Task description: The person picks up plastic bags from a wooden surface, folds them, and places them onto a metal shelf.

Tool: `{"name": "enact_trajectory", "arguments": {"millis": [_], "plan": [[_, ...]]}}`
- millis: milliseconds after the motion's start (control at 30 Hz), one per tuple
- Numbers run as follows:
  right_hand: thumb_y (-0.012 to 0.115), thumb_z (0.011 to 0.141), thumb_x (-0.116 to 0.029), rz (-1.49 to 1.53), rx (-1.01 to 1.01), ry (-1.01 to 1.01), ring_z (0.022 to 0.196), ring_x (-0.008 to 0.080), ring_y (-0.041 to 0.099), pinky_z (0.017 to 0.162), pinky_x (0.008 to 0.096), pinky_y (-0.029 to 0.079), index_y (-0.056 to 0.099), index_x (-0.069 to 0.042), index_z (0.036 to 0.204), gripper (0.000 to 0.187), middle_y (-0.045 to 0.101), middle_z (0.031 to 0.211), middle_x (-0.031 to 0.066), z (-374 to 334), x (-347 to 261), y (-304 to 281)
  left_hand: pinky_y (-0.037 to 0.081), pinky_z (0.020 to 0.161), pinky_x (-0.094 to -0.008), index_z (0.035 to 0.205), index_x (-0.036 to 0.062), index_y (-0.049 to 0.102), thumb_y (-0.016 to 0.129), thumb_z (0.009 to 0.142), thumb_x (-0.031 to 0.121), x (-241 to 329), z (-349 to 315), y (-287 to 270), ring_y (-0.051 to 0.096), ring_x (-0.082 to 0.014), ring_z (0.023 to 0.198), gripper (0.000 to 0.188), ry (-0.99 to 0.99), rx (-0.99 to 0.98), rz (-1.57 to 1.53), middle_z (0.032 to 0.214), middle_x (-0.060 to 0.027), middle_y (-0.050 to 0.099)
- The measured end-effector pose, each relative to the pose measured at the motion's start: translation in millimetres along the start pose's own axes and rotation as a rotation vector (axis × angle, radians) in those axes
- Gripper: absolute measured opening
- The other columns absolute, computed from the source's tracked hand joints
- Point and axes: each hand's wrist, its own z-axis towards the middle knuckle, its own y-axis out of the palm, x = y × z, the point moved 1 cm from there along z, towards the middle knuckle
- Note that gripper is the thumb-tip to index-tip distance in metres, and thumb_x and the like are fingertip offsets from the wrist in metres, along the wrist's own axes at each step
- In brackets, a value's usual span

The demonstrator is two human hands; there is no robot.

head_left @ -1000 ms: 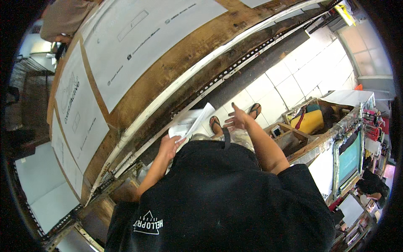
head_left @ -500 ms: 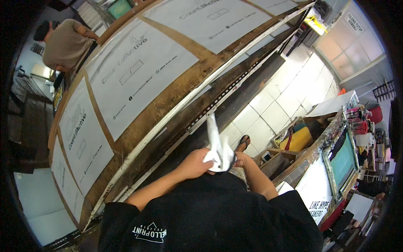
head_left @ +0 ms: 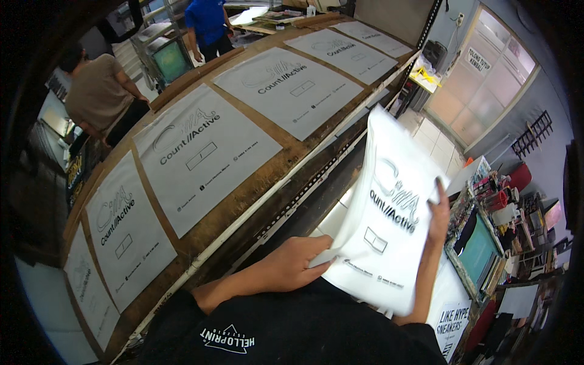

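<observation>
My left hand point(head_left: 301, 261) pinches the lower left edge of a loose bundle of white printed sheets point(head_left: 380, 274), thumb on top. On the far right edge of the bundle, my right hand point(head_left: 439, 216) grips with its fingers partly hidden behind. The bundle is tilted in front of my body with its black print facing me, and its upper end is curled and a little blurred. To the left, similar printed sheets point(head_left: 207, 176) lie flat in a row on the long brown table point(head_left: 243, 204).
A pale rail point(head_left: 267, 176) edges the table beside me. At right stand a bench with a teal screen frame point(head_left: 477, 240) and cluttered cups point(head_left: 496, 201). Across the table are a person in brown point(head_left: 100, 91) and another in blue point(head_left: 207, 27). A door point(head_left: 486, 73) is beyond.
The white bundle, bunched edge-on between my hands near my body, is now opened out with its print facing me. My right hand has moved up and right; the view has shifted.
</observation>
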Motion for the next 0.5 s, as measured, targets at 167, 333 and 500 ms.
{"name": "enact_trajectory", "arguments": {"millis": [167,333,500], "plan": [[0.052,0.079,0.004,0.174,-0.221,-0.097,0.144,0.0244,0.04,0.119,0.0348,0.03,0.045,0.003,0.149,0.07,0.044,0.155,0.0167,109.1,-104.3,63.8,0.054,0.081,-0.0313,0.118,-0.001,0.065,0.064,0.099,0.016,10.6,-15.9,-23.1,0.067,-0.0144,0.091,0.025,-0.105,0.43,-0.271,0.099,-0.0114,0.072],[0.054,0.084,0.006,0.292,-0.646,-0.169,0.125,0.02,0.055,0.107,0.0287,0.043,0.047,0.003,0.147,0.064,0.053,0.146,0.0156,202.0,-127.7,182.8,0.051,0.086,-0.0306,0.119,-0.0013,0.065,0.066,0.097,0.012,-11.5,-6.0,-54.7,0.064,-0.0122,0.096,0.026,-0.093,0.834,-0.33,0.104,-0.0075,0.072],[0.06,0.089,-0.002,0.326,-0.89,-0.152,0.111,0.0157,0.06,0.096,0.0269,0.049,0.048,-0.001,0.148,0.06,0.061,0.133,0.0136,259.9,-113.4,283.7,0.05,0.086,-0.0342,0.119,-0.0014,0.066,0.068,0.095,0.021,-26.7,12.5,-92.0,0.065,-0.0177,0.092,0.032,-0.368,1.053,0.035,0.102,-0.0109,0.072]]}}
